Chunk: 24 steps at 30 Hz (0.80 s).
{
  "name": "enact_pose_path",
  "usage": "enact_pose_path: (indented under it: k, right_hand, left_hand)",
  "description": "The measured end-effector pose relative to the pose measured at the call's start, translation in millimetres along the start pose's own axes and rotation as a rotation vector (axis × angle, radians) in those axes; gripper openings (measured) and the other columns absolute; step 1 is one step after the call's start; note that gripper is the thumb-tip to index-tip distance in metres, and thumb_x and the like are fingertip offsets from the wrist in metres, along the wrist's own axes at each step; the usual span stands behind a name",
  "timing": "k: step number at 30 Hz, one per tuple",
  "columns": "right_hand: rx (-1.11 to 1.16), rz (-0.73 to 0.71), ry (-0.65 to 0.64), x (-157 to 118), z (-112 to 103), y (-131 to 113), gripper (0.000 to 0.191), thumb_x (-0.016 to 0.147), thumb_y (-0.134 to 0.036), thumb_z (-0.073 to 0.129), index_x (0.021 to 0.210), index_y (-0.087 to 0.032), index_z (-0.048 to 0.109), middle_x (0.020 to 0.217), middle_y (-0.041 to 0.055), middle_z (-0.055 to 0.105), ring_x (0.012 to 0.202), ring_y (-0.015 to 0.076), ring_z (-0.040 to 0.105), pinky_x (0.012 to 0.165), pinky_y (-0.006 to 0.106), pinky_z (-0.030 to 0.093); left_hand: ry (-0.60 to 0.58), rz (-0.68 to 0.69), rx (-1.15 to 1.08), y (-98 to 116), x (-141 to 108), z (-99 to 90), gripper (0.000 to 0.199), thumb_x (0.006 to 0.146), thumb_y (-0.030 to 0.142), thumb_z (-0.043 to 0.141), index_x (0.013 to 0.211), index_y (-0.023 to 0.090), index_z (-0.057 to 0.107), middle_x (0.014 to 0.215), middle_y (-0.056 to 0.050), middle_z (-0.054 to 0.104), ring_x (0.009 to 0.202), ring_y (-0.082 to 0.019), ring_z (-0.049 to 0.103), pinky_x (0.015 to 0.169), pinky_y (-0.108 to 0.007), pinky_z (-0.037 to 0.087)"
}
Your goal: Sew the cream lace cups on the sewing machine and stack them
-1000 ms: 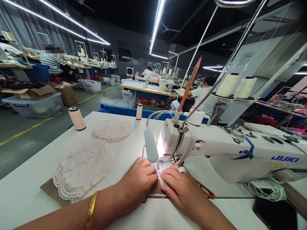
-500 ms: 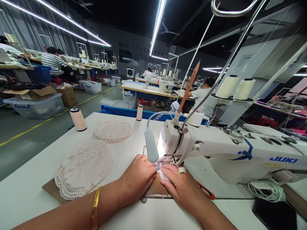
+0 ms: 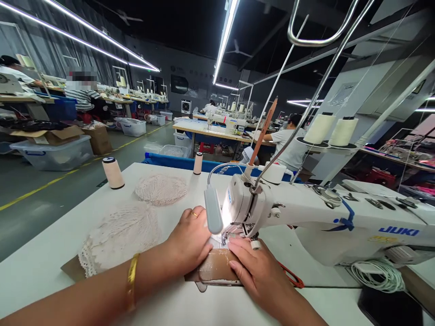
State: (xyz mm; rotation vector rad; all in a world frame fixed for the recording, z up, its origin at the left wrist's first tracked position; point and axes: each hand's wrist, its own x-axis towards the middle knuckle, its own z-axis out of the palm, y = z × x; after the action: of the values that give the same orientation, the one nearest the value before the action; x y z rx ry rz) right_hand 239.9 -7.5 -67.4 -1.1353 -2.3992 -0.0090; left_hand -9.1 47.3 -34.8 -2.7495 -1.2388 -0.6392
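Under the presser foot of a white JUKI sewing machine (image 3: 292, 203) lies a small white lace piece (image 3: 216, 242), mostly hidden by fingers and lamp. My left hand (image 3: 190, 237) is curled over its left side, fingertips tucked out of sight. Right of the needle, my right hand (image 3: 253, 265) rests with fingers stretched out flat beside the foot, its thumb apart on the brown plate (image 3: 219, 265). The grey sewing lamp (image 3: 213, 210) shines on the needle area. Two piles of cream lace pieces, a near pile (image 3: 122, 233) and a far pile (image 3: 161, 189), lie to the left.
Pink thread cones stand at the table's back, a larger cone (image 3: 113, 173) and a smaller cone (image 3: 197, 163). Red-handled scissors (image 3: 292, 276) lie partly behind my right hand. A coiled pale cable (image 3: 377, 274) and a black object (image 3: 387, 303) sit at right. Co-workers sit at other machines.
My left hand has moved left and away from the needle, its fingers lifting higher. Less lace shows beside my right thumb, and more of the brown plate is uncovered. The view has shifted slightly.
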Motion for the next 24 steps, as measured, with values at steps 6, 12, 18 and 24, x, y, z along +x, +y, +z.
enact_pose_path:
  k: [6,12,18,24]
  right_hand:
    - [0.063,0.003,-0.041,5,4,-9,0.028,0.106,-0.015,0.051,0.127,-0.026,0.065,0.102,0.0065,0.072,0.09,0.0251,0.067,0.075,0.036,0.055]
    - [0.079,0.014,-0.065,7,2,-12,0.026,0.106,-0.01,0.046,0.107,-0.025,0.067,0.096,0.0052,0.066,0.084,0.0227,0.06,0.069,0.033,0.049]
    - [0.109,0.017,-0.051,2,0,-8,0.03,0.104,-0.006,0.046,0.115,-0.025,0.068,0.1,0.0051,0.068,0.085,0.0227,0.061,0.068,0.033,0.047]
    - [0.09,0.007,-0.035,1,2,-8,0.031,0.104,-0.005,0.046,0.115,-0.024,0.068,0.103,0.006,0.068,0.086,0.0228,0.062,0.07,0.034,0.048]
  left_hand:
    - [-0.126,0.184,-0.274,17,-25,-18.4,0.018,0.091,0.015,0.065,0.075,0.019,0.058,0.097,-0.002,0.07,0.085,-0.021,0.062,0.083,-0.039,0.04]
    - [-0.011,0.226,-0.264,9,-22,2.5,0.017,0.093,0.008,0.055,0.082,0.021,0.058,0.084,-0.001,0.066,0.072,-0.019,0.056,0.071,-0.035,0.039]
    - [0.034,0.285,-0.211,18,-26,8.3,0.023,0.095,0.007,0.064,0.077,0.02,0.057,0.091,-0.002,0.071,0.082,-0.019,0.062,0.074,-0.035,0.042]
    - [0.022,0.288,-0.198,20,-25,8.0,0.017,0.099,0.01,0.064,0.086,0.021,0.063,0.087,0.0,0.072,0.079,-0.019,0.062,0.074,-0.035,0.041]
